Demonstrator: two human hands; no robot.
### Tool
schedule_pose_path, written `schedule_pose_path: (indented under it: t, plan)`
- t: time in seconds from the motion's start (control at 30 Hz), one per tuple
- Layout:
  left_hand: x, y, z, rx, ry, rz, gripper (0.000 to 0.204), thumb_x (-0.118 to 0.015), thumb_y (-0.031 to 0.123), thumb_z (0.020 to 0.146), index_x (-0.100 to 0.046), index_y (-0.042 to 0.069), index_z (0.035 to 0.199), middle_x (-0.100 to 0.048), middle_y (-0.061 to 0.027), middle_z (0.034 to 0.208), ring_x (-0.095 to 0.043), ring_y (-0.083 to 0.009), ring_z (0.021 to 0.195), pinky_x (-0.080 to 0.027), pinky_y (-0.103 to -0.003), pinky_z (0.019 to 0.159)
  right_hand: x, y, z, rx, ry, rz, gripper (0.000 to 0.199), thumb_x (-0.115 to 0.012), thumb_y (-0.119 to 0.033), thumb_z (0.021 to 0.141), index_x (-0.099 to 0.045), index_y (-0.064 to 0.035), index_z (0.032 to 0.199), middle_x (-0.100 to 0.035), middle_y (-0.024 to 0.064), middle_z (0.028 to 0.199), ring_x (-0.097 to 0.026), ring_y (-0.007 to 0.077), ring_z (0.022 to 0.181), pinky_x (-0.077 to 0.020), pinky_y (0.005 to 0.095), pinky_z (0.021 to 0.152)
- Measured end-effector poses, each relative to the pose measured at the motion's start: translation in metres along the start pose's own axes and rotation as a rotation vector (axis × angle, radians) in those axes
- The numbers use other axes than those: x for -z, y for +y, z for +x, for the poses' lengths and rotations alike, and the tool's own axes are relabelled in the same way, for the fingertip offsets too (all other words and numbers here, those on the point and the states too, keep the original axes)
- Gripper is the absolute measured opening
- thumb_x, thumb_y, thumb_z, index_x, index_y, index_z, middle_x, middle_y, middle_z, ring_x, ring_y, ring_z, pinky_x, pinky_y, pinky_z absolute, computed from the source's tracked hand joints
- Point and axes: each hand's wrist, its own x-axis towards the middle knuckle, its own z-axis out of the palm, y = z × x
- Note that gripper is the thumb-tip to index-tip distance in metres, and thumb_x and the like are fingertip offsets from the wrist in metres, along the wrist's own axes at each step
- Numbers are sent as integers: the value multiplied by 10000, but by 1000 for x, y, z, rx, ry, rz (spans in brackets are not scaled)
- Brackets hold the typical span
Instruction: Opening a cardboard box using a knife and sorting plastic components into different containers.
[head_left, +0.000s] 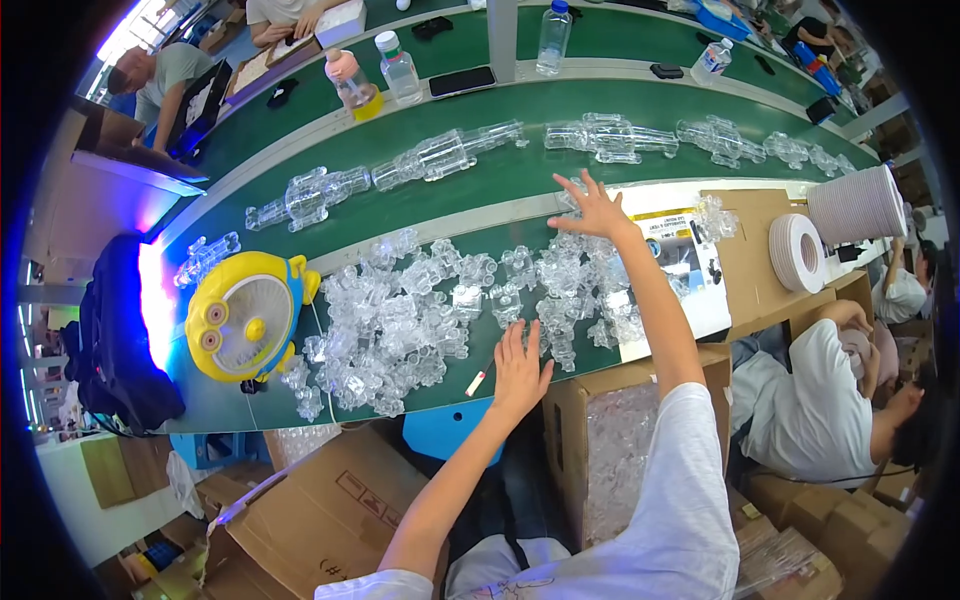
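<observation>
Both hands flat and empty: left hand (519, 366) at the near edge of the clear plastic parts (440, 310) heaped on the green surface (215, 400), right hand (592, 208) at their far edge, seemingly touching; sweep gently, fingers spread.

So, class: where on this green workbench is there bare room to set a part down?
Bare green shows on the near table edge between the left hand and the yellow fan, and on the belt in front of the assembled clear figures. The pile of clear parts under the right hand is crowded.
</observation>
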Motion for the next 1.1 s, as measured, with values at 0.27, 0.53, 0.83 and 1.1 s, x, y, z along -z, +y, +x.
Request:
schedule_pose_path:
  t: [0.27,0.53,0.83,1.1]
  plan:
    - [71,-36,60,-59,101,378,687,-530,-2,606,-274,17,1244,-261,-139,1293,-199,-272,1234,-152,-492,973,-17,-97,-45,316,173,-70,896,-578,-620,539,-370,-43,1193,-298,220,1256,-161,372,1224,-86,649,892]
    - [55,-91,85,-278,-197,608,967,-740,245,435,-259,100,1261,-287,-49,1291,-194,-235,1237,-123,-509,980,-53,-140,-70,188,103,-246,932,-632,-572,474,-395,17,1156,-315,212,1245,-101,370,1234,-25,673,880]
    - [42,-81,84,-182,-252,969,713,-587,347,652,-268,151,1259,-230,-32,1312,-107,-267,1256,-51,-526,996,-46,-151,-85,170,371,-275,709,-683,-425,505,-446,-42,1053,-353,206,1200,-186,350,1211,-161,598,910]
    - [50,-84,81,-248,-220,827,827,-638,284,531,-283,130,1262,-234,-76,1322,-145,-255,1251,-92,-522,989,-115,-195,-193,222,23,149,443,-682,-277,577,-468,-97,920,-478,64,727,-554,209,644,-437,321,480]
